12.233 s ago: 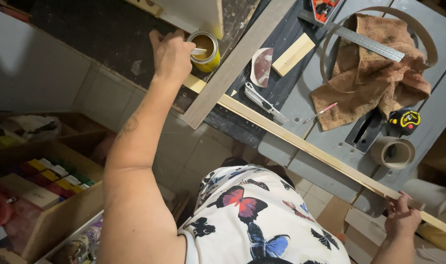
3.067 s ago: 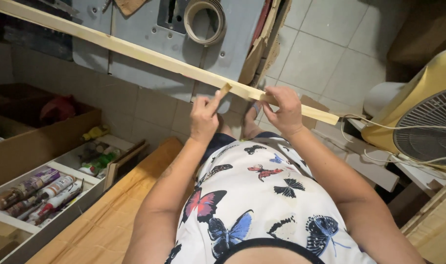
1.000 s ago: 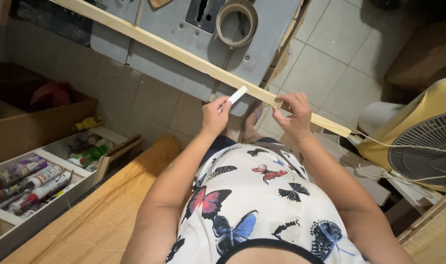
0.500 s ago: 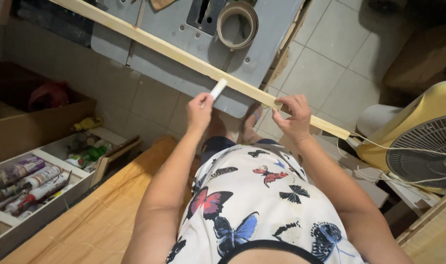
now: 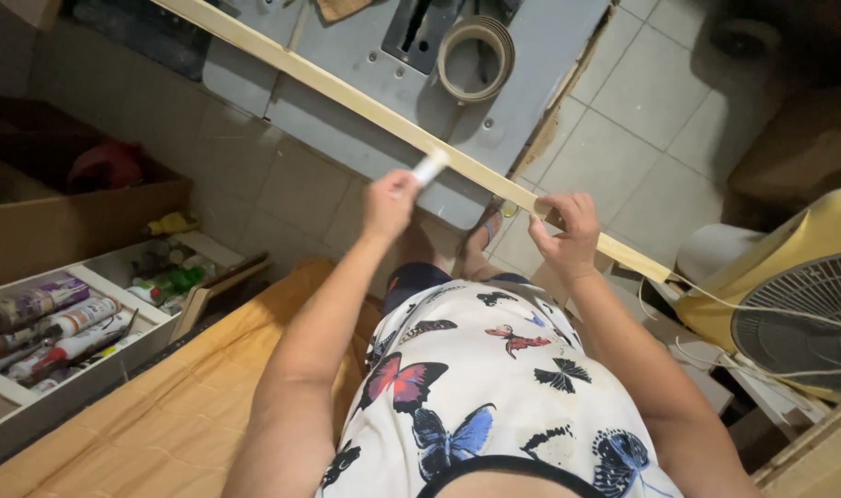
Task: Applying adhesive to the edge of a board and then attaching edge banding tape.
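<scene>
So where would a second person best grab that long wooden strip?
On the bare stretch of the long wooden strip lying across the grey table, pinching its two narrow edges from above. The left hand and right hand already occupy the overhanging end.

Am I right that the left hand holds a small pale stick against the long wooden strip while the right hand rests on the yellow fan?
Not quite. In the head view the right hand grips the long wooden strip, not the yellow fan. The left hand does hold the small pale stick against it.
</scene>
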